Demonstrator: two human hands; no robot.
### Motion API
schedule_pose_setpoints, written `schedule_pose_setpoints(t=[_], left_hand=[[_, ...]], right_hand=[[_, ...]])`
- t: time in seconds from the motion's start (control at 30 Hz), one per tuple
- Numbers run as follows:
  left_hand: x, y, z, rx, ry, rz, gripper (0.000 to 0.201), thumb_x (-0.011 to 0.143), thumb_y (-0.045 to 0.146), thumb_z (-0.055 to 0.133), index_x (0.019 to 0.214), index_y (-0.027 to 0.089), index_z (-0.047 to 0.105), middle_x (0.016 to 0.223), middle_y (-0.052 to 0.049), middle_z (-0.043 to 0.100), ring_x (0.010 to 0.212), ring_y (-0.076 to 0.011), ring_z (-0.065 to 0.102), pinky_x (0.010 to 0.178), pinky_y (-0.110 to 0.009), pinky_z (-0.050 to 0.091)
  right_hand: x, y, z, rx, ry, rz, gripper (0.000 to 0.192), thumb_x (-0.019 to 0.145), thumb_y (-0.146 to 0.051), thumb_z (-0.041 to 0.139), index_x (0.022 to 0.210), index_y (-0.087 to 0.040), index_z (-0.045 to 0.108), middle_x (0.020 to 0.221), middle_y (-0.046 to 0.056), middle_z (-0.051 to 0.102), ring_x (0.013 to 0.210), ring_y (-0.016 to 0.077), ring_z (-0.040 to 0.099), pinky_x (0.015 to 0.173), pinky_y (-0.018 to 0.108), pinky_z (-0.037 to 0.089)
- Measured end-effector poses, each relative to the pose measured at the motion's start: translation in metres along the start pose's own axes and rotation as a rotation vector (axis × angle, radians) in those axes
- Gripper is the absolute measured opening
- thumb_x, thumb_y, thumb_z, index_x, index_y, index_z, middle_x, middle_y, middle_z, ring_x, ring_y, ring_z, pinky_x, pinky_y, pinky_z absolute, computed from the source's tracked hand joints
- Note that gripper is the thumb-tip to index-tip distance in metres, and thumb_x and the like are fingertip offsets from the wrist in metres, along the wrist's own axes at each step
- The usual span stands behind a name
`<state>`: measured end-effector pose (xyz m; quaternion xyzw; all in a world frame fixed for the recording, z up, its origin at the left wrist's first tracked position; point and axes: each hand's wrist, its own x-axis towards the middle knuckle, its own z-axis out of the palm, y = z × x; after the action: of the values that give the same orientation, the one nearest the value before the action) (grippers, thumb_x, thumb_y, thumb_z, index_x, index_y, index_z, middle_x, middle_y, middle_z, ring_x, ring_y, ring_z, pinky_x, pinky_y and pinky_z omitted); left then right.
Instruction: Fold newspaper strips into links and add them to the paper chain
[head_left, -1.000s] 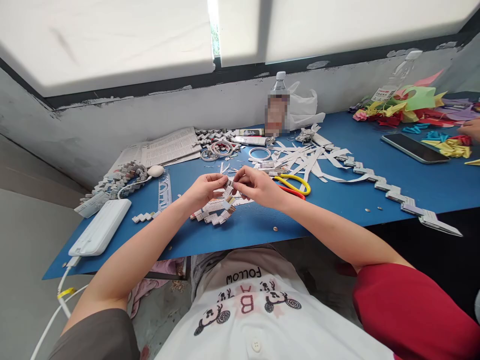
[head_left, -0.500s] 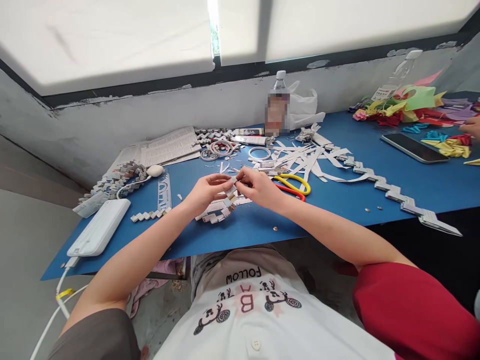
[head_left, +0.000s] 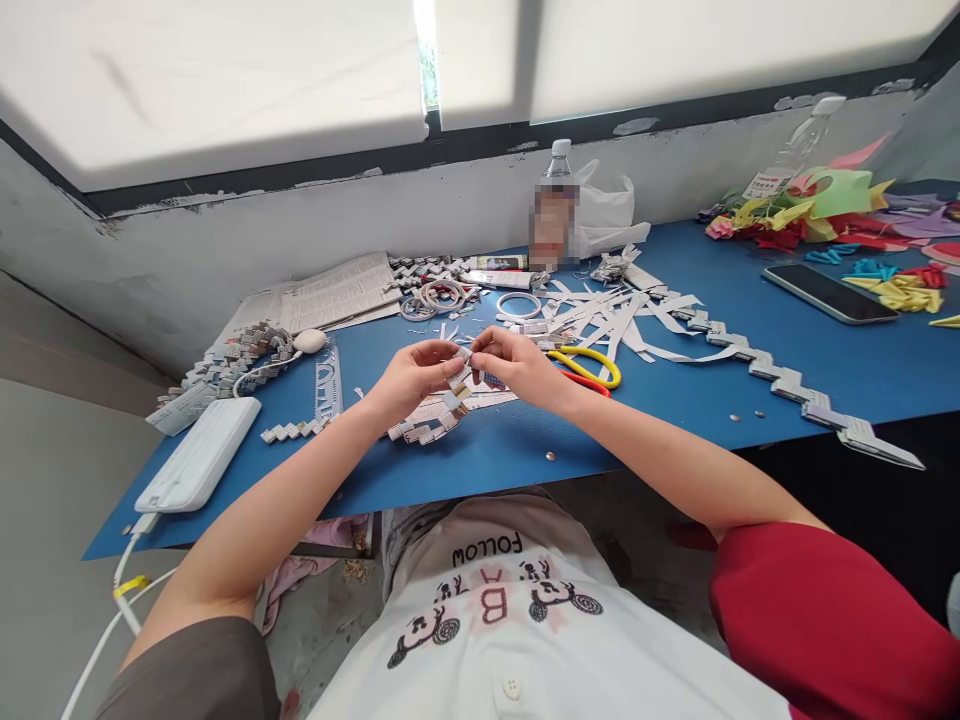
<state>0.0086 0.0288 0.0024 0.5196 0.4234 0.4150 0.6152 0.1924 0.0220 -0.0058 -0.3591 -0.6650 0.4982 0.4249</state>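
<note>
A folded-paper zigzag chain (head_left: 456,402), made of small printed newsprint links, hangs between my hands and curls onto the table. My left hand (head_left: 411,380) pinches its upper end between thumb and fingers. My right hand (head_left: 517,368) meets it there, thumb and forefinger closed on the same end; the exact spot is partly hidden by the fingers. Just right of my right hand lie scissors with yellow and red handles (head_left: 596,365), their blades covered by the hand. Flat paper (head_left: 487,399) lies beneath the chain.
White paper strips (head_left: 600,325) spread behind the scissors. A long paper chain (head_left: 780,380) runs to the right edge. Left are a power bank (head_left: 199,455), a ruler (head_left: 328,385) and another chain bundle (head_left: 217,370). A bottle (head_left: 555,215), phone (head_left: 829,294) and tape rolls (head_left: 519,306) stand farther back.
My right hand has shifted slightly and its fingers sit a little differently at the chain's end. Another person's hand at the far right has left the view.
</note>
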Motion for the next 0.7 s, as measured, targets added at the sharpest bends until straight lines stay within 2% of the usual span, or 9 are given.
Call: schedule_pose_setpoints(t=[0.2,0.37,0.57,0.7], left_hand=[[-0.0006,0.0027,-0.0014,-0.045,-0.001,-0.006,0.037,0.053,0.031,0.088,0.083,0.017,0.069,0.083,0.000,0.068,0.075,-0.0130,0.064,0.074,-0.031,0.052],[-0.0031,0.0042,-0.0002,0.014,-0.030,0.004,0.036,0.056,0.033,0.087,0.083,0.017,0.069,0.082,0.000,0.067,0.074,-0.0140,0.064,0.070,-0.030,0.052],[-0.0039,0.0044,-0.0005,0.121,-0.009,0.025,0.038,0.057,0.037,0.086,0.085,0.017,0.069,0.081,-0.002,0.067,0.072,-0.0141,0.062,0.065,-0.028,0.052],[-0.0052,0.0040,0.0003,0.230,-0.013,0.110,0.040,0.057,0.040,0.085,0.084,0.016,0.067,0.079,-0.002,0.067,0.075,-0.0172,0.064,0.066,-0.030,0.054]], right_hand=[[-0.0022,0.0017,-0.0041,-0.004,-0.058,-0.034,0.019,0.085,-0.029,0.052,0.101,-0.020,0.046,0.071,-0.002,0.064,0.059,0.0114,0.047,0.056,0.026,0.036],[-0.0016,0.0059,-0.0048,-0.018,-0.077,-0.059,0.022,0.086,-0.028,0.052,0.105,-0.020,0.043,0.071,-0.002,0.064,0.067,0.0144,0.054,0.062,0.029,0.038],[-0.0004,0.0080,-0.0058,-0.040,-0.084,-0.064,0.022,0.085,-0.027,0.052,0.105,-0.020,0.044,0.068,-0.003,0.063,0.067,0.0150,0.055,0.063,0.029,0.039],[-0.0008,0.0090,-0.0027,-0.065,-0.029,-0.042,0.023,0.084,-0.027,0.051,0.105,-0.021,0.044,0.067,-0.004,0.061,0.064,0.0144,0.053,0.060,0.028,0.037]])
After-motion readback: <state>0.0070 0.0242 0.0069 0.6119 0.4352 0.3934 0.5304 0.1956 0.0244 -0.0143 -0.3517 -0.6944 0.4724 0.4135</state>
